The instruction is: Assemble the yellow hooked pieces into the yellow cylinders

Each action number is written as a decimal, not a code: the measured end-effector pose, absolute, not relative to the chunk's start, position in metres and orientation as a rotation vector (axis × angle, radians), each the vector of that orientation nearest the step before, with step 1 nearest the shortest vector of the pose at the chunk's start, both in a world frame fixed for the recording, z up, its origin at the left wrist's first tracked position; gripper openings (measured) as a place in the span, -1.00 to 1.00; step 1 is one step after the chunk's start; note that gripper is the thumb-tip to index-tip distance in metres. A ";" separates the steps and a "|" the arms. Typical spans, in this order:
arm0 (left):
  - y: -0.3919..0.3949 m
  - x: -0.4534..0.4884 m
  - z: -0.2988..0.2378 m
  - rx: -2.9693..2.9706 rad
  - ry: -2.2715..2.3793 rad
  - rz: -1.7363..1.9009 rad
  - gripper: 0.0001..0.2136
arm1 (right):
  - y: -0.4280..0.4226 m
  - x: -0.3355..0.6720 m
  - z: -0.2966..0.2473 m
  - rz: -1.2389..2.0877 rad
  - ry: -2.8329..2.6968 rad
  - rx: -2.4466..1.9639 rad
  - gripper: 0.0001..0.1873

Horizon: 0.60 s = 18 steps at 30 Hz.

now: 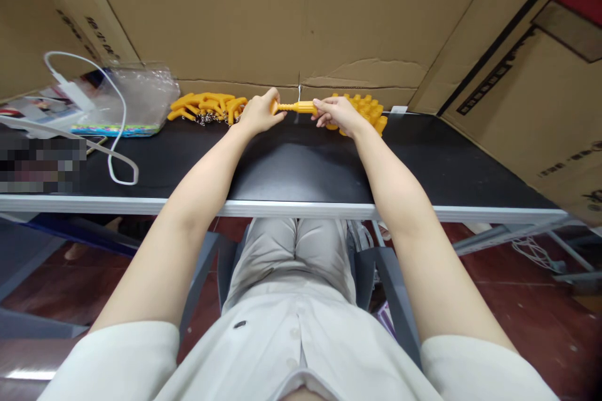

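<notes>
Both arms reach across a black table (pixel 291 169). My left hand (pixel 258 114) and my right hand (pixel 337 114) are closed on the two ends of one yellow plastic piece (pixel 296 107), held level between them just above the table's far side. A heap of yellow angled pieces with small metal chains (pixel 207 107) lies left of my left hand. Another heap of yellow pieces (pixel 369 111) sits behind and right of my right hand, partly hidden by it.
A clear plastic bag (pixel 136 97) lies at the far left, with a white charger and looping cable (pixel 117 156) beside it. Cardboard sheets (pixel 301 12) wall in the back and right side. Papers sit at the left edge.
</notes>
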<state>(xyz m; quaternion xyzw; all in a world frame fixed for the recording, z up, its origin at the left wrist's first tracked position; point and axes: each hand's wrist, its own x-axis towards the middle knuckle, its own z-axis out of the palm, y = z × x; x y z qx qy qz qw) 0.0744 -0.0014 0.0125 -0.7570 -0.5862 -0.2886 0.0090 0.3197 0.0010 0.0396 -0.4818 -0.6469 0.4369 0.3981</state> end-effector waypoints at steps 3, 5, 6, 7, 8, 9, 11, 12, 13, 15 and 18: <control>0.001 0.073 0.011 -2.369 -1.829 -0.918 -0.61 | -0.001 0.321 0.040 1.128 -1.647 -1.229 -0.69; 0.002 0.072 0.010 -2.372 -1.823 -0.930 -0.62 | 0.000 0.323 0.039 1.134 -1.667 -1.211 -0.71; 0.003 0.071 0.010 -2.372 -1.816 -0.939 -0.63 | 0.001 0.324 0.038 1.134 -1.677 -1.195 -0.72; 0.004 0.071 0.009 -2.369 -1.810 -0.947 -0.64 | 0.002 0.325 0.037 1.130 -1.684 -1.177 -0.72; 0.005 0.070 0.009 -2.366 -1.807 -0.951 -0.64 | 0.004 0.326 0.036 1.126 -1.691 -1.160 -0.72; 0.006 0.069 0.008 -2.360 -1.809 -0.951 -0.64 | 0.006 0.327 0.034 1.119 -1.696 -1.147 -0.71; 0.009 0.067 0.006 -2.359 -1.806 -0.948 -0.65 | 0.009 0.328 0.032 1.100 -1.707 -1.135 -0.72; 0.011 0.066 0.005 -2.362 -1.795 -0.953 -0.65 | 0.011 0.328 0.032 1.091 -1.714 -1.134 -0.73; 0.012 0.066 0.003 -2.366 -1.777 -0.962 -0.65 | 0.012 0.328 0.031 1.082 -1.720 -1.135 -0.74; 0.014 0.065 0.001 -2.376 -1.740 -0.984 -0.65 | 0.013 0.328 0.031 1.067 -1.727 -1.143 -0.78; 0.015 0.064 0.001 -2.375 -1.749 -0.975 -0.64 | 0.011 0.327 0.032 1.057 -1.721 -1.162 -0.87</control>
